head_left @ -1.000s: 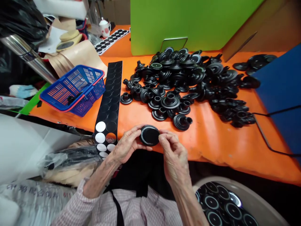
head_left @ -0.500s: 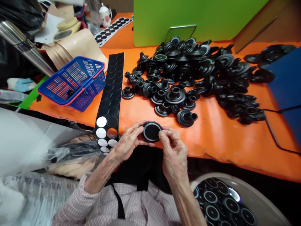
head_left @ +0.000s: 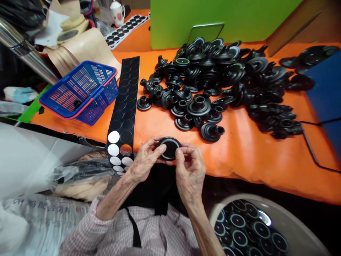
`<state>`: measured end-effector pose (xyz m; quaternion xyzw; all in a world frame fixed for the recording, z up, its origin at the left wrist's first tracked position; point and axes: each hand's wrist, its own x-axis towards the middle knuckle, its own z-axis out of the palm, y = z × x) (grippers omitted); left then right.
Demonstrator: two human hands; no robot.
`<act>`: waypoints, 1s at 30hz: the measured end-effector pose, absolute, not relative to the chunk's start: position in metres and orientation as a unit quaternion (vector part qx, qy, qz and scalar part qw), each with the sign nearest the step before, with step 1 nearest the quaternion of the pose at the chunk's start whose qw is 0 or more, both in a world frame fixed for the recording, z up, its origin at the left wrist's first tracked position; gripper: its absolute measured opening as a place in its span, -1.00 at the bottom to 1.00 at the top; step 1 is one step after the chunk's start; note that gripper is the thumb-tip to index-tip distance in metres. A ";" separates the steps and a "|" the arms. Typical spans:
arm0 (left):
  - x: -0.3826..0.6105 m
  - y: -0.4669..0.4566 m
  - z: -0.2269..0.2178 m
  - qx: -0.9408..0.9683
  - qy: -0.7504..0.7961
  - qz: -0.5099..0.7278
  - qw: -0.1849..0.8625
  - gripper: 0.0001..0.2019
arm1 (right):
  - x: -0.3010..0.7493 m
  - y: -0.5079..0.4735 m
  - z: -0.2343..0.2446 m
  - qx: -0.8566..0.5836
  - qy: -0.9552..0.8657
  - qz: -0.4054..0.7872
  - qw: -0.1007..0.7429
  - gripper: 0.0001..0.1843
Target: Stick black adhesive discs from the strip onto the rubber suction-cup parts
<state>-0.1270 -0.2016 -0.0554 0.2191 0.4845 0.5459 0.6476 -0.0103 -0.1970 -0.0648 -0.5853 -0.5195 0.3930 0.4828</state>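
Between my hands is a round black disc part [head_left: 169, 153], its flat face up, with a pale ring near the rim. My left hand [head_left: 145, 160] grips its left side, the thumb pressed on the face and the fingers underneath. At the right edge my right hand [head_left: 190, 172] holds it too, thumb on the rim and fingers curled. Left of my hands hangs a black sheet of round stickers [head_left: 125, 106] over the table edge. Several circles at its near end are peeled away, showing white backing. The disc's underside is hidden.
A heap of black stemmed discs [head_left: 199, 105] covers much of the orange table [head_left: 239, 149]. A blue basket [head_left: 99, 103] stands at left. Below right, a pale tub [head_left: 301, 227] holds several ringed discs. Green [head_left: 226, 17] and blue [head_left: 325, 92] panels stand behind and at right.
My left thumb has moved from the disc's rim onto its face. The disc and my right hand have shifted slightly left, and the right thumb still touches the rim.
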 end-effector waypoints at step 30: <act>-0.294 -0.173 0.076 0.388 0.726 0.542 0.169 -0.64 | -0.182 -0.097 0.028 -0.243 -0.476 0.716 0.449 -0.87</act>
